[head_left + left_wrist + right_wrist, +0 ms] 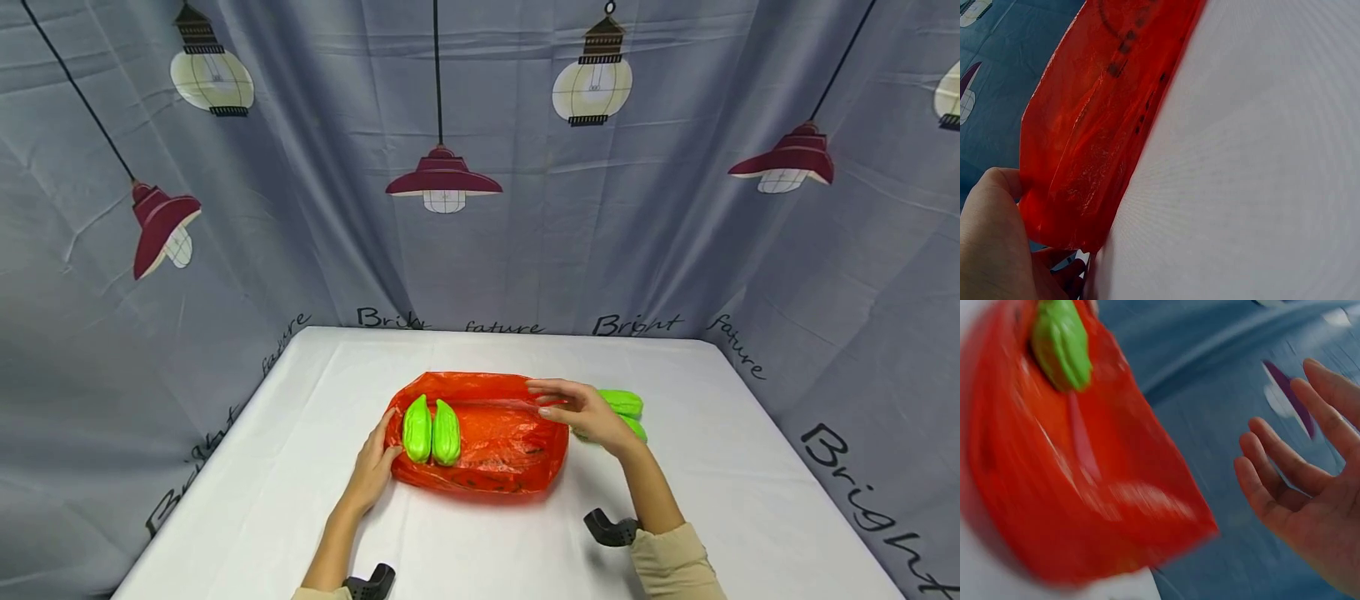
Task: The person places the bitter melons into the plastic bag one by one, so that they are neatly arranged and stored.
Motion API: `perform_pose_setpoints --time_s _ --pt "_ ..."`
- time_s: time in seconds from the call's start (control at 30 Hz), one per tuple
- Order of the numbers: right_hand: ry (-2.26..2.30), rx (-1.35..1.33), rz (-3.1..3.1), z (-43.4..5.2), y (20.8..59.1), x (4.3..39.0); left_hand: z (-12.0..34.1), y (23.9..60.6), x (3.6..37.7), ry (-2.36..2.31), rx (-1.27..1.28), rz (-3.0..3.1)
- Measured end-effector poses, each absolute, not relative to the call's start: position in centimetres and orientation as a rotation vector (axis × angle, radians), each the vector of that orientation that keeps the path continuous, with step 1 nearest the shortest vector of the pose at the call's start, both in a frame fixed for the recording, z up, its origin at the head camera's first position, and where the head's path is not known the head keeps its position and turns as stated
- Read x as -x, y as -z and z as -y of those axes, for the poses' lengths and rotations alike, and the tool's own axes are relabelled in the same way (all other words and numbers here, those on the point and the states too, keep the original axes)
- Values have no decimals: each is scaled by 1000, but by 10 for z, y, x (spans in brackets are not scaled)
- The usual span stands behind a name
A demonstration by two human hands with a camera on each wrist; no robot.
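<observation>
A red plastic bag [498, 454] lies spread with its mouth open at the middle of the table. Two bright green, ridged, elongated vegetables [417, 429] sit side by side in its left part; one green vegetable [1062, 347] also shows in the right wrist view. My left hand [372, 467] pinches the bag's left edge, thumb on one side and fingers beneath, as the left wrist view shows. Over the bag's right edge my right hand [581, 410] hovers, fingers spread and holding nothing. Behind that hand lie more green vegetables [626, 404], partly hidden by it.
The table [300, 417] wears a white cover. Grey-blue curtains [480, 250] printed with lamps and lettering hang close along its back and sides. A black wrist mount [611, 529] juts from each forearm over the table.
</observation>
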State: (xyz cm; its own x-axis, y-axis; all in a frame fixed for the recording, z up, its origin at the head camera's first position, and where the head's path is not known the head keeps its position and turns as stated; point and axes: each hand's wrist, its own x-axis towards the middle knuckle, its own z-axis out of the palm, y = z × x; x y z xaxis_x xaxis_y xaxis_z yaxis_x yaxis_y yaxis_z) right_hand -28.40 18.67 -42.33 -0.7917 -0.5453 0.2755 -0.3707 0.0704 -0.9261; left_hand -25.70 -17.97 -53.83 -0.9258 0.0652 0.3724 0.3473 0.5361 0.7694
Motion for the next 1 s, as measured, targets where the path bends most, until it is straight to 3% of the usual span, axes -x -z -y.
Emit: perform_pose_setpoints --time_s 0.53,1.0 --pt "1724 881 -2321 -287 439 308 180 539 257 1351 334 2479" --pt "1591 847 -2187 -310 475 330 180 539 257 1349 334 2479"
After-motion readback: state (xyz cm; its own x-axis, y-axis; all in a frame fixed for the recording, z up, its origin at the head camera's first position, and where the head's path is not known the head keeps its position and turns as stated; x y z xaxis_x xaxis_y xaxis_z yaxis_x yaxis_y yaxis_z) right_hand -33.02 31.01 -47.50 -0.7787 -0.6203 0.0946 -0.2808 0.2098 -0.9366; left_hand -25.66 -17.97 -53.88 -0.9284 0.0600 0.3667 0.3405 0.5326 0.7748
